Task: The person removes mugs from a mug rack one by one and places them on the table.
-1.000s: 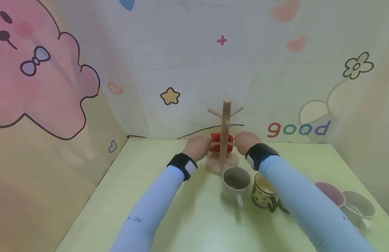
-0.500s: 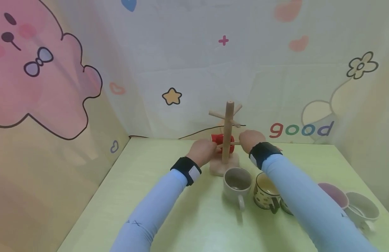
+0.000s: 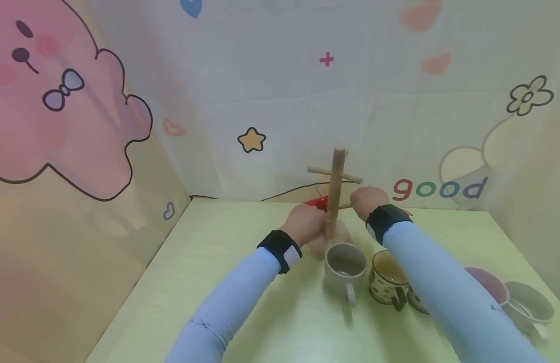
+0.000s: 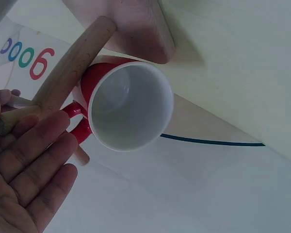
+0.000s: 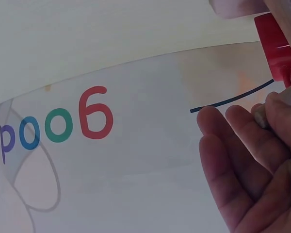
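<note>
A wooden mug tree [image 3: 336,194] with several pegs stands at the back of the table. My left hand [image 3: 304,223] pinches the end of a low peg [image 4: 19,116] at the post's left, its other fingers extended in the left wrist view. My right hand [image 3: 368,201] pinches the tip of a low peg [image 5: 262,115] on the right between thumb and fingers. A red mug [image 4: 131,107], white inside, hangs by its handle on a peg behind the post. In the head view the post and my left hand hide most of it.
A grey mug [image 3: 345,267] stands in front of the tree's base. To its right are a spotted mug [image 3: 386,282], another partly hidden by my right sleeve, a pink-lined mug [image 3: 489,285] and a white mug [image 3: 529,302]. A printed cloth wall [image 3: 280,75] rises behind the table [image 3: 243,217].
The mug tree has turned counterclockwise as seen from above, the red mug passing further behind the post and my left hand. My left hand has come rightward, close to the post.
</note>
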The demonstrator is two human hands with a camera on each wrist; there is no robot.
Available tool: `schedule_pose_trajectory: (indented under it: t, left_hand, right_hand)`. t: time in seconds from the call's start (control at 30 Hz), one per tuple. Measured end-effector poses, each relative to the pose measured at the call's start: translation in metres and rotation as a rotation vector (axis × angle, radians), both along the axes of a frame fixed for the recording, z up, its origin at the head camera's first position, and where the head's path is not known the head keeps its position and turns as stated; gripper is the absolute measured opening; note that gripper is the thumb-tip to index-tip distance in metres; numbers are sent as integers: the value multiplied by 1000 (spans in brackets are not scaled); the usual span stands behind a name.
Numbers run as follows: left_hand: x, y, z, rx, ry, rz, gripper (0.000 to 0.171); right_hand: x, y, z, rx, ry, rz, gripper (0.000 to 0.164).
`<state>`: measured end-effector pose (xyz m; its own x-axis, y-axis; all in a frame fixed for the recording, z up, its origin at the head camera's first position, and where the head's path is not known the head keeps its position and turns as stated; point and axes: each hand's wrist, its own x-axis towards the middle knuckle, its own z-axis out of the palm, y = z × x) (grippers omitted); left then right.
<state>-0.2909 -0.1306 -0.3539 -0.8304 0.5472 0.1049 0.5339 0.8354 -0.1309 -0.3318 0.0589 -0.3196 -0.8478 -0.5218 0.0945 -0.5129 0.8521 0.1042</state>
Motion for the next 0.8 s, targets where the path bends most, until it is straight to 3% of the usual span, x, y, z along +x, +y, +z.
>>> schedule_pose_trajectory:
  t: [0.2, 0.4, 0.57, 0.8]
  left_hand:
    - [3, 6, 1, -46, 30, 15, 17]
    - [5, 7, 2, -69, -14, 22, 17]
    - [4, 0, 0, 23, -114, 52, 24]
    - [1, -19, 6, 146, -126, 73, 27]
  right_hand:
    - [4, 1, 2, 3, 13, 1, 11]
    - [7, 6, -1, -5, 7, -5, 10]
    - [9, 8, -8, -10, -21, -33, 10]
    - [23, 3, -7, -2, 57, -27, 15]
